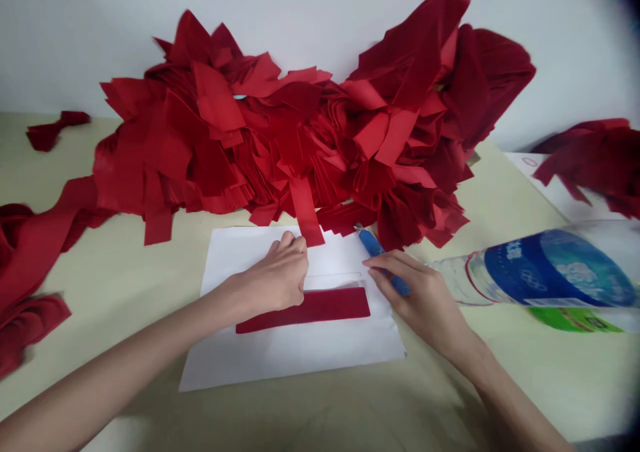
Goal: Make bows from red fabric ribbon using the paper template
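Note:
A sheet of white paper point(295, 355) lies on the cream table point(120, 379), with a dark red cloth strip point(305, 311) flat across it. My left hand point(275, 282) presses down on the paper at the strip's upper edge, fingers together and holding nothing I can see. A faint clear plastic edge point(333, 280) shows beside that hand, though I cannot tell what it is. My right hand point(417, 292) grips a blue utility knife point(383, 262), its tip pointing up and left beyond the paper's top edge. A lighter red strip point(306, 215) hangs from the pile, its end touching the paper.
A large heap of cut red cloth pieces point(300, 125) fills the back of the table against a white wall. More red cloth point(30, 259) lies at the left. A plastic water bottle point(540, 269) lies on its side at right, near a white sheet with red cloth point(590, 165).

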The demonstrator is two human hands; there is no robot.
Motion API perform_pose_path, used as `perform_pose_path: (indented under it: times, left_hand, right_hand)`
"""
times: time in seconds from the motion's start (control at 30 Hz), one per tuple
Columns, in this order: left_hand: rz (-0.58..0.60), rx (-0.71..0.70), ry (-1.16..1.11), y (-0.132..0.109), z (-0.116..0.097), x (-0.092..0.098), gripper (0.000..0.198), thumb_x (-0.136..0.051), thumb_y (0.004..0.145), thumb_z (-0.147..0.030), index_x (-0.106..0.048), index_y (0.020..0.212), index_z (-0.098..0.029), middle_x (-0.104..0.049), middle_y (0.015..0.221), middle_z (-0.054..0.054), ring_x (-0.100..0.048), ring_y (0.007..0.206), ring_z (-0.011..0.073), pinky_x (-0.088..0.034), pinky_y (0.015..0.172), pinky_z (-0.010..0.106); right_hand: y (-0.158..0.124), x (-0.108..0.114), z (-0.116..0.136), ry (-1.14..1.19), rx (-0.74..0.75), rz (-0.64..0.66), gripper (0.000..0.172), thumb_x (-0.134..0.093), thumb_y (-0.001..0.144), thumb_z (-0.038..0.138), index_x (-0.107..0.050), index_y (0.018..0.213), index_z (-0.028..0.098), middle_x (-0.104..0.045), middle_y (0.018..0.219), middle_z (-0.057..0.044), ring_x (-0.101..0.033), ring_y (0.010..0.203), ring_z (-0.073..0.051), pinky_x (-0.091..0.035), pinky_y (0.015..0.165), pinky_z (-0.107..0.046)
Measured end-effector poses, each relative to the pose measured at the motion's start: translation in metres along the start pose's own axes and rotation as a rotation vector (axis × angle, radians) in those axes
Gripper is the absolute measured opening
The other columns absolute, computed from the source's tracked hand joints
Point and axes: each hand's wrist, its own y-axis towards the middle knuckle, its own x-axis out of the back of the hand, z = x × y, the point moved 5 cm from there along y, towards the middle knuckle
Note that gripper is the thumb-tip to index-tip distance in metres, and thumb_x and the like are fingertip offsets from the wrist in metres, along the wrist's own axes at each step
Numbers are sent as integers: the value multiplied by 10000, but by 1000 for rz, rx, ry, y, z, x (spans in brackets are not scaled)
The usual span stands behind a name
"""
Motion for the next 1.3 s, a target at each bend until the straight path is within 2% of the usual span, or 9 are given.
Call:
perform_pose_path:
  times: [0.37, 0.63, 0.9, 1.03, 1.1, 1.2, 1.3]
  left_hand:
    - [12, 27, -12, 2, -1, -2, 157, -589, 632, -95, -558, 493, -163, -481, 953, 70, -412, 920, 228, -463, 803, 396]
    - [1, 14, -37, 3, 2, -2, 153, -627, 630, -117, -583, 494, -169, -492, 933, 65, -414, 908, 229, -471, 770, 366]
    - [-30, -18, -48, -2, 5, -5, 145, -604, 673, -109, -592, 541, -168, -492, 951, 55, -419, 920, 218, -465, 767, 351]
    - [-78, -82, -11, -11, -2, -10, 222, -529, 711, -46, -549, 523, -164, -480, 1007, 64, -396, 1005, 234, -438, 811, 369]
    - [-149, -117, 50, -18, -6, -13, 239, -492, 745, -36, -544, 550, -164, -475, 1038, 76, -390, 1035, 244, -430, 825, 384]
    - [-285, -169, 190, -29, -11, -18, 217, -461, 788, -44, -575, 652, -169, -484, 1075, 95, -399, 1051, 266, -424, 840, 420]
    - [-328, -208, 330, -37, -14, -25, 160, -485, 788, -50, -594, 734, -153, -489, 1108, 126, -403, 1075, 301, -424, 833, 440]
  right_hand:
    - [0, -4, 5, 41, 10, 127, 130, -514, 878, 220, -643, 870, 216, -647, 844, -23, -614, 641, -130, -482, 585, -253]
    - [-1, -13, 0, 28, 24, 195, 115, -525, 843, 151, -617, 810, 212, -628, 819, -8, -573, 575, -113, -451, 552, -248]
    - [-1, -20, -7, -46, -11, 278, 148, -525, 838, 97, -596, 763, 203, -610, 787, 6, -574, 596, -125, -453, 566, -266]
    - [4, -18, 9, -70, 79, 158, 139, -528, 850, 116, -634, 891, 196, -634, 877, -38, -609, 779, -184, -493, 687, -320]
    - [8, -23, 24, -9, 151, 136, 145, -545, 858, 145, -640, 955, 196, -644, 913, -52, -594, 876, -199, -496, 759, -338]
    - [14, -38, 46, 78, 261, 248, 164, -596, 840, 157, -649, 989, 202, -660, 928, -47, -578, 923, -191, -478, 844, -354]
    - [19, -51, 58, 108, 324, 316, 128, -594, 837, 122, -674, 901, 198, -672, 883, -35, -580, 894, -177, -458, 874, -365]
